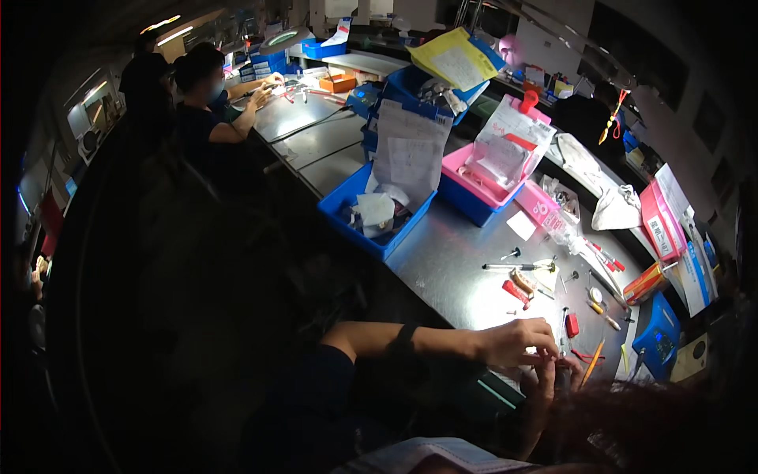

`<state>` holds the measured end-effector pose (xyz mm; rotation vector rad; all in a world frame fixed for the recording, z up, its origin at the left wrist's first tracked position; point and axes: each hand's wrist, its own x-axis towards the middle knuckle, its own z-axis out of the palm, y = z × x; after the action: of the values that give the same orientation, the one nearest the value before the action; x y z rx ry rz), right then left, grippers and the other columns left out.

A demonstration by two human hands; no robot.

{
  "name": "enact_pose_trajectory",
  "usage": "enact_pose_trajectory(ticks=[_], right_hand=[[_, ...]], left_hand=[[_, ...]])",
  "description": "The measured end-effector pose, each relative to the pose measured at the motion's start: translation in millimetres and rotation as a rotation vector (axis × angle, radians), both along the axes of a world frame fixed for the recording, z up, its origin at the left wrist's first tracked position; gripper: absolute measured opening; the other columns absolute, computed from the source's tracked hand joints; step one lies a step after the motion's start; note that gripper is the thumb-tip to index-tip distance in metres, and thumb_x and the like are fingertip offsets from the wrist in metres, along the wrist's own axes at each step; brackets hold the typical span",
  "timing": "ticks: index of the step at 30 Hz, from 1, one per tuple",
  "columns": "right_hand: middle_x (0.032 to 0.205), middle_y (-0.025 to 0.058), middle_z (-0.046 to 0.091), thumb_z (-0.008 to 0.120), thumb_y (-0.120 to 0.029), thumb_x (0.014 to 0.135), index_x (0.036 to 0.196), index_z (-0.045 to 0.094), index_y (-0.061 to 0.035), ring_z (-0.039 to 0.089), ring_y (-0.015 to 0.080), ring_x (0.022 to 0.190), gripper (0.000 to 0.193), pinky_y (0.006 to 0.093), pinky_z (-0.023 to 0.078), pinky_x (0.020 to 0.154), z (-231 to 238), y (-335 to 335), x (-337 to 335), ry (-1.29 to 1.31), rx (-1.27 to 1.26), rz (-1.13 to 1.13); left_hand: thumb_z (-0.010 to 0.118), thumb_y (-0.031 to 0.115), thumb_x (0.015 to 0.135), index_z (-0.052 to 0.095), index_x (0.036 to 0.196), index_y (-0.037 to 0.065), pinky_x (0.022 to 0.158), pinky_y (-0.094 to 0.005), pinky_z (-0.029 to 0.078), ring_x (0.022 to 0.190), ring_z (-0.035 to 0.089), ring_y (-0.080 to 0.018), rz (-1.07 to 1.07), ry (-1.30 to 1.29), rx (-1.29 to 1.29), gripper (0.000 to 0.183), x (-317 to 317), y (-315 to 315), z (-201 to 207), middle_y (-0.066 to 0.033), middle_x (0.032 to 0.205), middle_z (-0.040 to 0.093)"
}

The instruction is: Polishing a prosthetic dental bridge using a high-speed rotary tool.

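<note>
My left hand [517, 344] reaches in from the left, a dark band on its wrist, its fingers pinched together. Close against it is my right hand [546, 378], raised with bent fingers and partly hidden. Whatever small piece is between the fingertips is too small to make out. Just beyond the hands lie a red block [572, 325], red-handled pliers [586, 359] and an orange pencil [592, 363]. Farther up the metal bench are a dental model [522, 281], a red piece [515, 295], a black pen [508, 267] and a yellow-handled brush [604, 315].
A blue bin [377, 246] and a pink bin [472, 186] hold bags and papers. To the right stand a red-orange can [645, 284] and a blue device [657, 336]. Another person [207, 110] works at the far left of the bench.
</note>
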<state>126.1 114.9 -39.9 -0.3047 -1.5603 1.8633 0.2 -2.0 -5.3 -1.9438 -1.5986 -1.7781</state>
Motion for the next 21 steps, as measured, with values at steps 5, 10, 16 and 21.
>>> enact_pose_trajectory(ticks=[5,10,16,21], right_hand=[[0.087,0.0118,0.061,0.061,-0.004,0.088,0.105,0.046,-0.0059,0.06,0.0139,0.077,0.023,0.023,0.046,0.064,7,7,7,-0.019,0.086,-0.04],[0.092,0.0116,0.055,0.06,-0.007,0.089,0.108,0.044,0.0012,0.066,0.0238,0.085,0.026,0.0332,0.055,0.078,37,-3,-9,-0.042,-0.083,0.061],[0.102,0.0215,0.059,0.052,-0.009,0.088,0.108,0.037,-0.0046,0.062,0.03,0.097,0.025,0.0434,0.054,0.086,20,8,-8,0.196,0.05,0.084],[0.089,0.0133,0.058,0.056,-0.002,0.086,0.108,0.044,-0.0018,0.057,0.0141,0.083,0.026,0.0357,0.049,0.09,19,18,1,0.245,0.299,0.142]], left_hand=[[0.071,0.0,0.076,0.064,0.099,0.002,0.073,-0.0324,0.051,0.086,0.061,-0.0234,-0.046,-0.036,0.005,0.024,4,10,-1,-0.0098,0.093,0.062],[0.075,0.001,0.072,0.062,0.097,0.001,0.071,-0.0313,0.051,0.082,0.064,-0.0228,0.124,-0.132,0.017,0.028,-3,-7,3,-0.0123,0.091,0.064],[0.077,-0.006,0.069,0.064,0.089,0.0,0.07,-0.0287,0.051,0.079,0.065,-0.0197,0.286,-0.135,-0.036,0.025,-10,4,6,-0.0112,0.086,0.065],[0.075,-0.007,0.07,0.065,0.091,-0.001,0.067,-0.0288,0.052,0.077,0.065,-0.02,0.271,-0.12,-0.034,0.024,-9,9,0,-0.0123,0.085,0.066]])
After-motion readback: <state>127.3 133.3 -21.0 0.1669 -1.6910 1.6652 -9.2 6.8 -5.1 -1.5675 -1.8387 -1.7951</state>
